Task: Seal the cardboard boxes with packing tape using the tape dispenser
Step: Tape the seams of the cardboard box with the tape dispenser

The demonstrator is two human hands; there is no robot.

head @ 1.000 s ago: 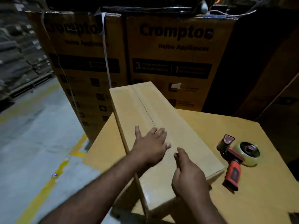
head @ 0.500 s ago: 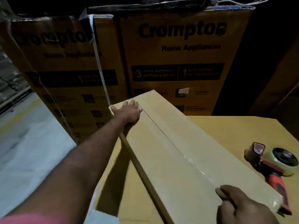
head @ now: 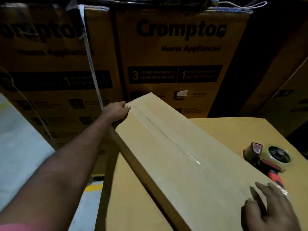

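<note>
The left hand [head: 118,109] reached out full length and curled its fingers over the far left corner of the long cardboard box [head: 188,165], gripping that edge. The right hand [head: 271,209] lay with fingers spread flat on the near end of the same box, holding nothing. Between the two hands a strip of clear tape [head: 168,139] ran along the lid seam, glinting nearer the right hand. Just beyond the right fingertips lay the tape dispenser [head: 266,157] with its orange handle, resting on the larger carton [head: 250,130] beneath. Behind the left hand stood tall printed cartons [head: 181,60] reading "Crompton Home Appliances" and what seemed to be "3 years warranty on pump & motor", the smaller print being blurred.
</note>
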